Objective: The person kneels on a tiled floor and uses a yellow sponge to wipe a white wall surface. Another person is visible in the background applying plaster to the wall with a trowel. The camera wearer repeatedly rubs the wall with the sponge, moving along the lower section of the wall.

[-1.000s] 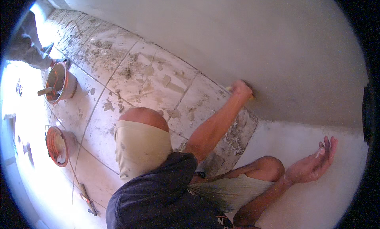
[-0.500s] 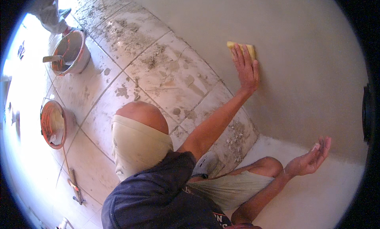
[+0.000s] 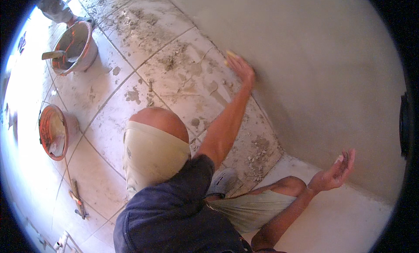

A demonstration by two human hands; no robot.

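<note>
At the foot of the smooth grey-plastered wall (image 3: 323, 56), my left hand (image 3: 241, 69) is closed on a yellow sponge (image 3: 228, 55). Only a bit of the sponge shows past the fingers, which lie where the wall meets the tiled floor (image 3: 174, 87). That arm reaches out between my bent knees. My right hand (image 3: 334, 173) is raised near the wall's lower right part, fingers apart and slightly curled, holding nothing. Pale residue marks a fingertip. Beige shorts cover my thighs below the bare left knee (image 3: 159, 122) and right knee (image 3: 293, 184).
Mortar crumbs and wet smears (image 3: 170, 60) cover tiles along the wall. A bucket (image 3: 74, 47) with a flat-ended tool across it stands far left, beside another person's leg (image 3: 54, 8). Nearer are an orange-rimmed bucket (image 3: 53, 133) and a long tool (image 3: 77, 198).
My left hand has swept the sponge left and down across the wall to its bottom edge. My right hand has shifted slightly left. The view has tilted a little.
</note>
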